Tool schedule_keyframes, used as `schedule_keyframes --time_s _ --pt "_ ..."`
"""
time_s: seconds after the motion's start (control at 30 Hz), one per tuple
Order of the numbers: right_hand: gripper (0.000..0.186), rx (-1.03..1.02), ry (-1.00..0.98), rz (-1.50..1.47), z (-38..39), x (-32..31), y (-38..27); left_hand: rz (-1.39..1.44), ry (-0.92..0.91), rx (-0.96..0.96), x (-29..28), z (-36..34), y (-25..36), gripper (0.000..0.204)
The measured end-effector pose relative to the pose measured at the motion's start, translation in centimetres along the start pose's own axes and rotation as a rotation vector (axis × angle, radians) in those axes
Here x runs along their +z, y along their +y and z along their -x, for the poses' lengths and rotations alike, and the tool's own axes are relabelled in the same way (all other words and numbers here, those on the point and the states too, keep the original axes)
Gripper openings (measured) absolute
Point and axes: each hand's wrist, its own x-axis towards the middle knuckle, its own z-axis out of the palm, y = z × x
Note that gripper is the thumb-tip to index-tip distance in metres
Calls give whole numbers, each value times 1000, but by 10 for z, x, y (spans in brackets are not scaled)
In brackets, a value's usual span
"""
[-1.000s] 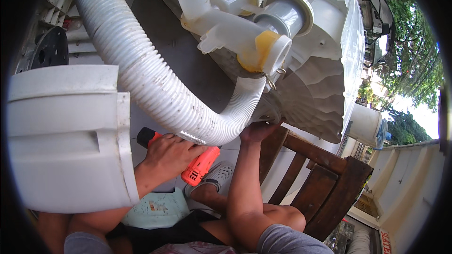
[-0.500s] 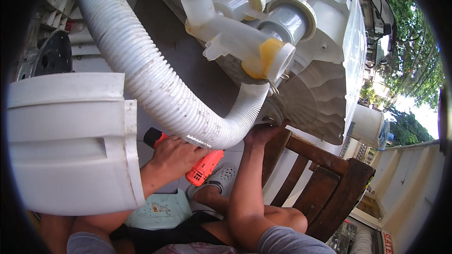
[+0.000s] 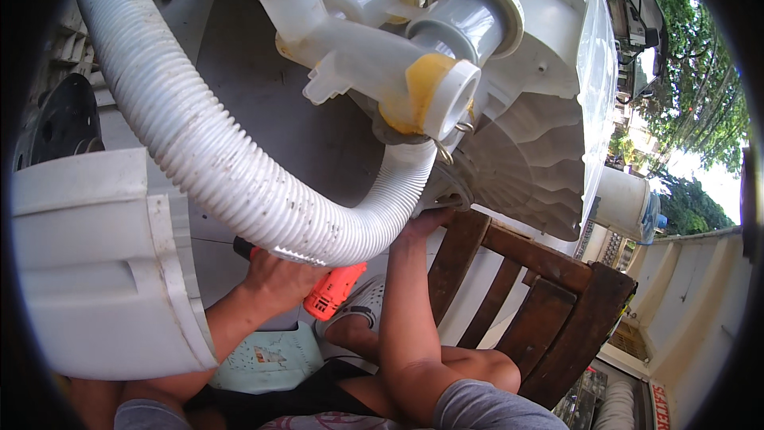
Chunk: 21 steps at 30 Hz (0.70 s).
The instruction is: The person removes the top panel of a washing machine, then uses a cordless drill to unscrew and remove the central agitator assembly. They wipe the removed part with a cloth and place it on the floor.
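Note:
My left hand (image 3: 278, 280) is wrapped round a red-orange cordless power drill (image 3: 334, 292), below the bend of a ribbed white drain hose (image 3: 263, 191). The hose partly covers that hand and the drill. Up front, the hose joins a translucent plastic valve body (image 3: 374, 72) with yellowed sealant and a wire clamp. This valve is fixed to a large white washing machine tub (image 3: 549, 56) lying tilted. My right hand (image 3: 422, 225) reaches up to the tub's underside, where its fingers are mostly hidden, so its grip does not show.
A curved white plastic panel (image 3: 79, 287) stands at the left, in front of my left forearm. On the right is a dark wooden chair (image 3: 549, 302) beneath the tub. A pale green stool (image 3: 274, 358) sits below my left arm. A dark round part (image 3: 64, 119) lies far left.
The valve, hose and white panel now appear further left in view. My left hand, still on the drill, and my right hand also appear slightly left, with the right hand still at the tub's underside.

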Motion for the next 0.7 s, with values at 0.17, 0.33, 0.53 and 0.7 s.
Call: schedule_keyframes --time_s 0.17,0.33,0.53,0.7 --pt "87 5 -63 -3 5 9 -5 104 11 -31 0 -2 -4 40" --pt "89 -22 29 63 6 18 -6 72 35 -22 2 -2 -1 42" --pt "88 -24 49 124 10 21 -11 -18 -34 -52 -3 2 15 47" --pt "83 -24 69 118 9 21 -11 -26 -38 -71 2 5 20 46"
